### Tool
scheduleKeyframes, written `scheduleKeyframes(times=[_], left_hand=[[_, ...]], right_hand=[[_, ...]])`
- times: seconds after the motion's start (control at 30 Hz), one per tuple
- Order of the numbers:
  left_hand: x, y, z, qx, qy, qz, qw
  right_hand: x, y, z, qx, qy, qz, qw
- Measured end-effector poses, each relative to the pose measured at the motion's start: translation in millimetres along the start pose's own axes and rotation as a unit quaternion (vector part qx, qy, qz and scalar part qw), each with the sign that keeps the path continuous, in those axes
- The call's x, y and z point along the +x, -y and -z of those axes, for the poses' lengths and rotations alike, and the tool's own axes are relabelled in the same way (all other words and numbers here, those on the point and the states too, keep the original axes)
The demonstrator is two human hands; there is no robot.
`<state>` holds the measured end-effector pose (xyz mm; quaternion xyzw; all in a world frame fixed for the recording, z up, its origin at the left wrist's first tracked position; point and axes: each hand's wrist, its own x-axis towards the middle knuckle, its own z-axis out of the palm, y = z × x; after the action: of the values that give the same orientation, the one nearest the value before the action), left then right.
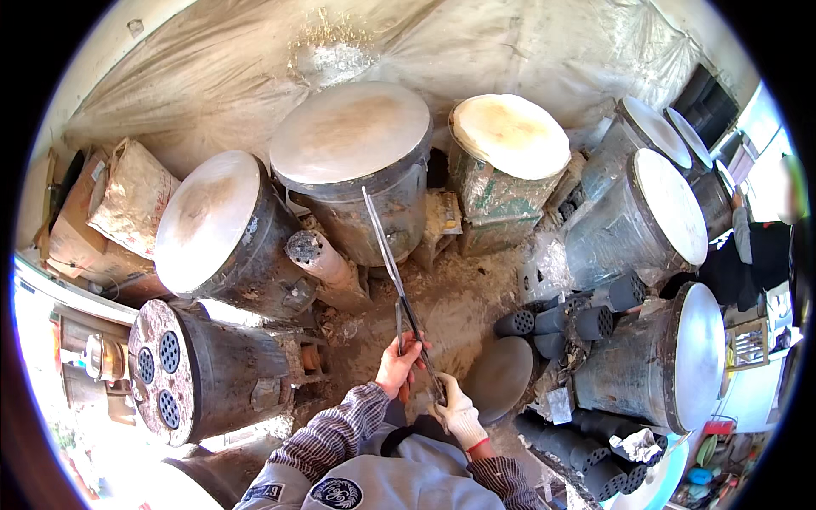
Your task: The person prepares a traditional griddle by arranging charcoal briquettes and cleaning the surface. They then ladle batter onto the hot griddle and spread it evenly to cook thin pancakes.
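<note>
Both of my hands hold a pair of long metal tongs (389,255), which point away from me with the pale tips towards a large lidded drum stove (363,217). My bare left hand (401,364) grips the dark shafts partway along. Nearer my body, my right hand (460,413), in a white knit glove, is closed around the handle end. Nothing shows between the tips. On the left stands a drum stove (239,376) without a lid; three honeycomb coal briquettes (169,352) show in the holes of its top. A round metal lid (500,379) leans near my right hand.
Several lidded drums (637,217) stand around me. Honeycomb briquettes (596,323) are heaped at right, with more piled at lower right (574,446). An upright pale cylinder (325,264) stands before the left drums. Someone in dark clothing (758,261) is at far right.
</note>
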<state>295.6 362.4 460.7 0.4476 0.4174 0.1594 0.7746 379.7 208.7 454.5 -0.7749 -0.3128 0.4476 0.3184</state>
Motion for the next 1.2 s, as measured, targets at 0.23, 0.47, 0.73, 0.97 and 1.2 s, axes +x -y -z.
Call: scheduleKeyframes(times=[0.23, 0.47, 0.73, 0.97, 1.2], left_hand=[[6, -14, 13, -0.006, 0.011, -0.008, 1.0], [-3, -40, 16, -0.019, 0.022, -0.028, 0.999], [55, -108, 39, -0.013, 0.013, -0.039, 0.999], [91, -155, 54, -0.042, 0.069, -0.015, 0.997], [106, -141, 64, 0.004, 0.119, -0.044, 0.992]], right_hand=[[21, -5, -28, 0.093, -0.057, 0.068, 0.992], [22, 15, -24, 0.114, -0.039, 0.09, 0.989], [77, 93, -5, 0.07, -0.034, 0.051, 0.996], [103, 175, 31, 0.057, -0.024, 0.035, 0.997], [136, 133, -13, 0.084, -0.132, 0.119, 0.981]])
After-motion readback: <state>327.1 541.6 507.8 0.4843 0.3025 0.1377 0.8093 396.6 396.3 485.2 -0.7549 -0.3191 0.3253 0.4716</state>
